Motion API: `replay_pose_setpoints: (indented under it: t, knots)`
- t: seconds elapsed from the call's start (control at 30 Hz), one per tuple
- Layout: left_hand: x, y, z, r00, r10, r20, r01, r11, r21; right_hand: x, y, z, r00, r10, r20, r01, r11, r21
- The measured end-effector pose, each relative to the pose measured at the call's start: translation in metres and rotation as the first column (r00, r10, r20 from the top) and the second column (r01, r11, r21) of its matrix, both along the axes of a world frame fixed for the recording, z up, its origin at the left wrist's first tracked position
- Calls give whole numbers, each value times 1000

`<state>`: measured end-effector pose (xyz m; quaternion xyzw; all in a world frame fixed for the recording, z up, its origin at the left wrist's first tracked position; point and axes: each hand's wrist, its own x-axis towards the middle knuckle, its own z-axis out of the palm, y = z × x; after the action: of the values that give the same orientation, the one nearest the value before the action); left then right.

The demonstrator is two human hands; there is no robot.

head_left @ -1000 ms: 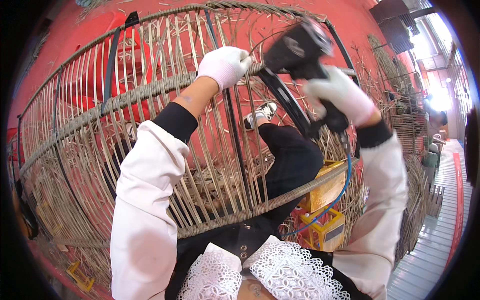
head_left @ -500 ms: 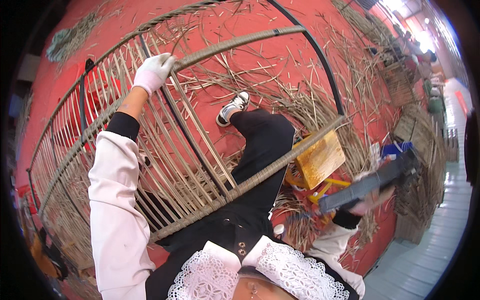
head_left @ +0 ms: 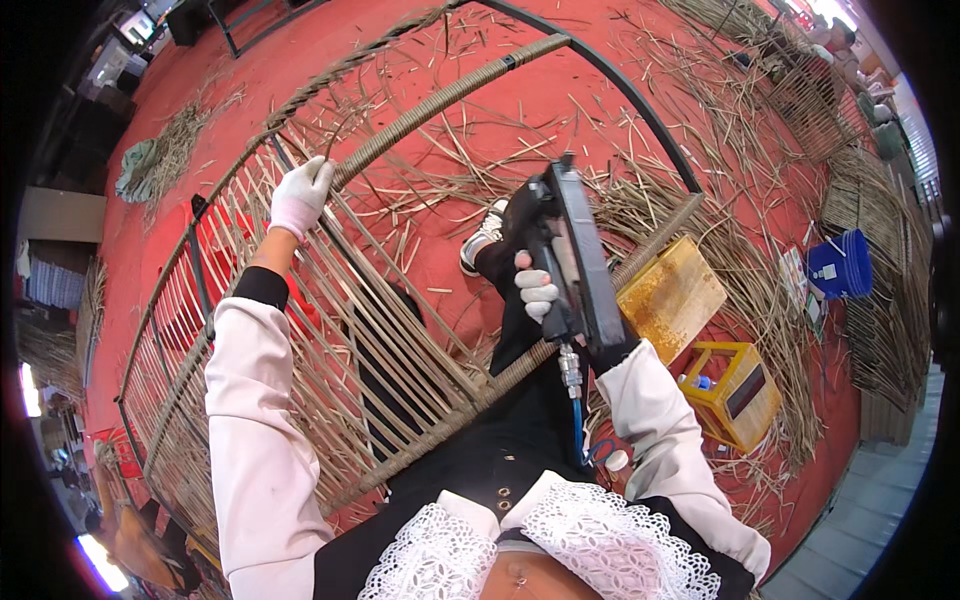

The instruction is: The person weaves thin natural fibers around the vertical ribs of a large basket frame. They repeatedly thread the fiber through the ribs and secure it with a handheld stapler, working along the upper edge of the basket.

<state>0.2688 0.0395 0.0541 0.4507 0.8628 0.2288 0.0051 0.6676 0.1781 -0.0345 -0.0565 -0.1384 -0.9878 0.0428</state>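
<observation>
Across my lap lies a large frame of dark metal bars [head_left: 640, 98] wrapped and strung with tan rattan-like strands [head_left: 385, 330]. My left hand [head_left: 300, 198], in a white glove, is closed at the end of a wrapped crossbar [head_left: 455, 95]. A thin strand sticks up beside its fingertips. My right hand [head_left: 537, 292], gloved with bare fingertips showing, grips the handle of a black air-powered staple gun [head_left: 585, 250]. The gun is held above the frame's near wrapped bar, its long body tilted. A blue air hose [head_left: 579, 430] hangs from a metal fitting at the handle.
Loose strands [head_left: 620, 205] litter the red floor [head_left: 430, 265]. To the right are a wooden block [head_left: 672, 297], a yellow stool-like frame [head_left: 740, 390] and a blue bucket [head_left: 845, 265]. My shoe [head_left: 482, 238] shows beyond the near bar. A white-capped container [head_left: 617, 461] lies by my right sleeve.
My right hand has brought the staple gun from the far right, inward and over the frame. My left hand keeps its hold on the crossbar. The view has shifted slightly.
</observation>
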Motion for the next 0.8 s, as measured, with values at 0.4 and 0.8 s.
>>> replay_pose_setpoints:
  t: [0.4, 0.8]
  knots:
    - [-3, 2, -5, 1000, -20, 21, 20, 1000, 23, -36, -42, -34, 790, 222, 571, -283, 959, 18]
    - [-1, 3, -12, 998, -45, 42, 47, 998, -47, -25, -74, -29, 739, 187, 648, -261, 965, 20]
